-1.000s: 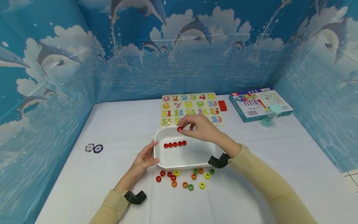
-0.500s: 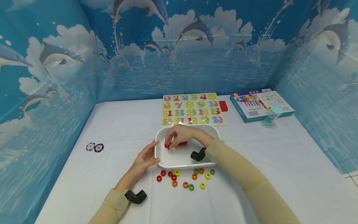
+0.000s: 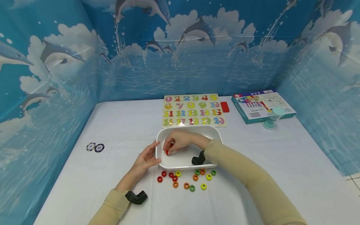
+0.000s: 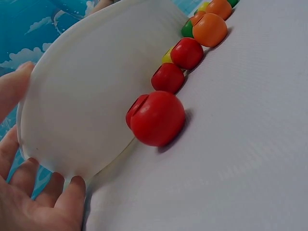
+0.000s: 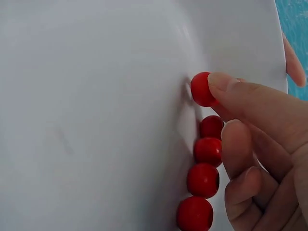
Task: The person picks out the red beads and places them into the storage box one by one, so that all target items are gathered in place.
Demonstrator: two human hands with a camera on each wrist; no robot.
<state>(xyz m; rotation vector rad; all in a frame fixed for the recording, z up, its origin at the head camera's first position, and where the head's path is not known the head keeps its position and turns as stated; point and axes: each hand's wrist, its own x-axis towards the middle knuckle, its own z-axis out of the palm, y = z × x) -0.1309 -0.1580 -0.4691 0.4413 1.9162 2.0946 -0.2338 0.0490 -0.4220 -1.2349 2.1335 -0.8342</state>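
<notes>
A white plastic tray (image 3: 177,163) stands in the middle of the table. My left hand (image 3: 144,160) holds its left end, fingers and thumb at the rim. Inside the tray, at the left, my right hand (image 3: 180,140) pinches a red bead (image 5: 201,90) between thumb and finger. A row of red beads (image 5: 203,180) lies along the tray floor just beside it, mostly hidden by the hand in the head view. In front of the tray lie several loose beads: red beads (image 3: 159,179), orange beads (image 3: 186,185), yellow beads (image 3: 203,186) and green beads (image 3: 192,188).
Behind the tray lies a number board (image 3: 191,105) with a red block (image 3: 224,107) beside it. At the back right are a flat box (image 3: 261,106) and a small mint-lidded sand timer (image 3: 273,118). Two poker chips (image 3: 95,147) lie at the left.
My right hand has come down from above the tray's far rim to its left inside with the red bead, then shifted slightly closer to me. The left hand keeps its hold on the tray.
</notes>
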